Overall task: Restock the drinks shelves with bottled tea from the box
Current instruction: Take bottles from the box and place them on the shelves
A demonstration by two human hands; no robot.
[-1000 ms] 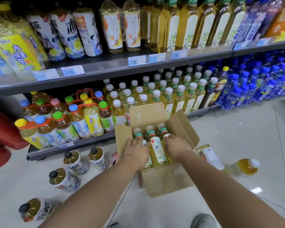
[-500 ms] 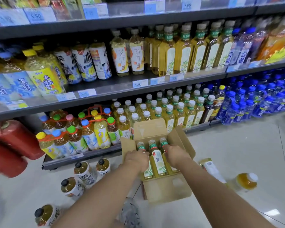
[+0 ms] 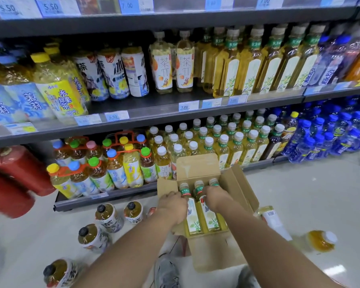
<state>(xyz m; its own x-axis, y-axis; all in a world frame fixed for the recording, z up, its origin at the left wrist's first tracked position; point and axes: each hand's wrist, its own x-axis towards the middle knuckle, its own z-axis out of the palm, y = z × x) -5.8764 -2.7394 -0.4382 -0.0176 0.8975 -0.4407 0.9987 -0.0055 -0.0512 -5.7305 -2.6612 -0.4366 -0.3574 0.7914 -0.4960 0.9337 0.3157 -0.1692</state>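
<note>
An open cardboard box (image 3: 216, 253) stands on the floor in front of the bottom shelf. Three bottles of tea (image 3: 211, 218) with green neck bands lie side by side in it. My left hand (image 3: 173, 206) is closed around the neck of the left bottle (image 3: 192, 220). My right hand (image 3: 216, 197) is closed over the necks of the middle and right bottles. Matching white-capped tea bottles (image 3: 237, 142) fill the bottom shelf behind the box. Taller ones (image 3: 258, 65) stand on the shelf above.
Dark-capped bottles (image 3: 108, 217) stand on the floor left of the box. A capped orange bottle (image 3: 320, 240) and another bottle (image 3: 272, 219) lie to the right. Red fire extinguishers (image 3: 19, 173) sit at far left. My shoe (image 3: 166, 271) is below the box.
The view has tilted upward, showing more of the upper shelves. Both hands stay on the bottles in the box, having shifted slightly toward the necks.
</note>
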